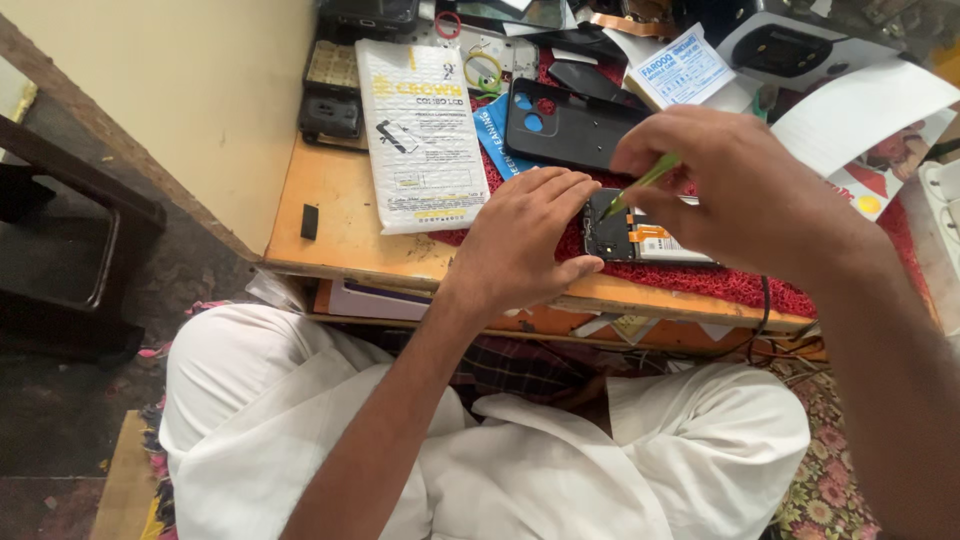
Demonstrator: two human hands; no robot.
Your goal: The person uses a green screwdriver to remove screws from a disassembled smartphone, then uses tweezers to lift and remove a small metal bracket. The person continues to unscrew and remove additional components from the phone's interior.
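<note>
An opened phone [630, 238] with its back removed lies on a red mat [740, 285] at the front of a low wooden table [340, 215]. My left hand [520, 240] rests flat on the phone's left end, thumb along its near edge, holding it down. My right hand [740, 190] pinches a thin green tool [645, 182] whose tip touches the phone's inner board near the top. A black phone back cover [570, 125] with camera holes lies just behind the phone.
A white padded package [420, 125] lies left of the phone. Papers, a card [685, 68], small black parts [330, 115] and rubber rings clutter the table's back. A dark stool [70, 210] stands at far left. My white-clothed legs are under the table edge.
</note>
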